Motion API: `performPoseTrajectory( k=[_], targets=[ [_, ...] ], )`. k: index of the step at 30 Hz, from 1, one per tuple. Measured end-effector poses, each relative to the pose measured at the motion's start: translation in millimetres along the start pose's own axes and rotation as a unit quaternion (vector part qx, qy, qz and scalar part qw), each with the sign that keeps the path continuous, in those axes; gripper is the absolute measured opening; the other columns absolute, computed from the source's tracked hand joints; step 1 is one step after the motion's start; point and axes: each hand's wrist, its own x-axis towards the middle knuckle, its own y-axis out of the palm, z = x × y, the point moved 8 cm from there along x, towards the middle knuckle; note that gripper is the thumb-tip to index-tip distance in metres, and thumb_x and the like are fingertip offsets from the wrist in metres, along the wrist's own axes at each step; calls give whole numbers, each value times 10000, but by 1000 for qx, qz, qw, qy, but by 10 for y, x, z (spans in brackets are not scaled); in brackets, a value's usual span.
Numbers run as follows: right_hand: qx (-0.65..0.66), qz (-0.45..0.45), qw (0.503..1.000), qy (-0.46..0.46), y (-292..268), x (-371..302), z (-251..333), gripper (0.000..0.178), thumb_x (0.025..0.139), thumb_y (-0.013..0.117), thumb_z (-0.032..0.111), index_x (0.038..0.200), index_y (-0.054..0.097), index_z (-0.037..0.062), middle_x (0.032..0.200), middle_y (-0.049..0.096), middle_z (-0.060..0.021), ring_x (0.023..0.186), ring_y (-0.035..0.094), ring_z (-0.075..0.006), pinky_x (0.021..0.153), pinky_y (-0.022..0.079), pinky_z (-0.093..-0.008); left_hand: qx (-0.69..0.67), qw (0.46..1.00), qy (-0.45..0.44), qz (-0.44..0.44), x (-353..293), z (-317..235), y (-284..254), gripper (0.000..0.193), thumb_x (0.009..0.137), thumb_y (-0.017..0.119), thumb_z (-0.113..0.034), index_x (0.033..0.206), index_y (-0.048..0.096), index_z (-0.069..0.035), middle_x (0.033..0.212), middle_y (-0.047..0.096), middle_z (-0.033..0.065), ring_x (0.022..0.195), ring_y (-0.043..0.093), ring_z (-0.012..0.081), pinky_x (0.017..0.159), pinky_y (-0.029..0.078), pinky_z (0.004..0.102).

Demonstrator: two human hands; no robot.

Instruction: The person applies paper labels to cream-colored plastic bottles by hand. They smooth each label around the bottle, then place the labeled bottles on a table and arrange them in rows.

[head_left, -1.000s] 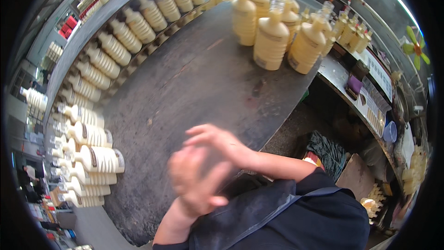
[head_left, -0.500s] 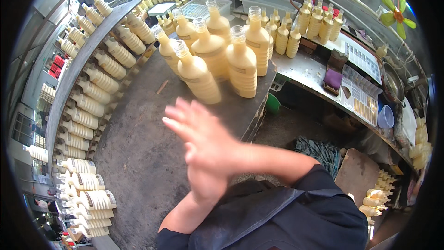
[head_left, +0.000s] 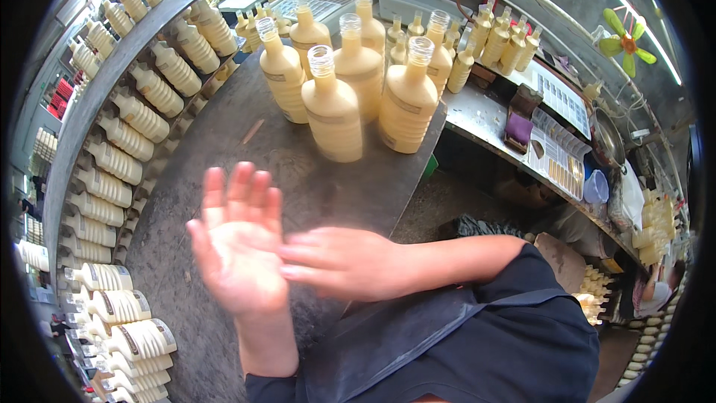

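My left hand [head_left: 242, 250] is raised over the dark table with its palm up and fingers stretched; nothing lies in it. From the right, my right hand [head_left: 343, 261] reaches across with straight fingers. Its fingertips meet the thumbless edge of the left palm or lie just beside it; I cannot tell which. Beyond both hands, several cream ribbed bottles with clear open necks stand upright in a cluster. The closest are a front bottle [head_left: 333, 116] and one at the right [head_left: 409, 101]. Neither hand touches a bottle.
The dark tabletop [head_left: 179, 201] carries a small brown stick [head_left: 253, 131]. Along the left, a curved shelf [head_left: 82, 134] holds rows of similar bottles, with stacked ones [head_left: 138, 337] lower down. On the right bench are a purple pad [head_left: 518, 130], sectioned trays [head_left: 556, 160] and more bottles [head_left: 498, 41].
The hands were crossed together and blurred; now they have drawn apart sideways, the left palm turned up and farther left. The view has also shifted slightly.
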Motion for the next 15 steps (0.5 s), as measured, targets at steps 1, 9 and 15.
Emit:
performPoseTrajectory(
  k=[1,9,15],
  targets=[
    [41,-66,997,-29,-248,-131,34,557,857,748,169,1382,590,67,1486,520,-199,1347,537,-362,1106,437,-510,31,998,56,-3,37,-192,-55,698,1043,525,-441,1559,278,-40,1499,448,226,1388,464,348,1148,423,491],
    [-176,-556,797,159,-2474,-1195,-1218,403,943,615,13,1343,576,19,1417,528,-158,1324,523,-253,1060,472,-409,496,859,124,39,382,-181,123,946,910,739,-273,1622,146,-82,1583,331,201,1432,398,333,1131,389,442],
    [143,-322,902,250,-2808,-934,-2463,420,1016,629,255,1361,601,16,1474,530,-126,1316,540,-244,1143,390,-394,601,778,158,94,1033,629,560,873,842,808,-136,1560,323,-31,1517,425,184,1386,462,302,1119,405,436]
  ],
)
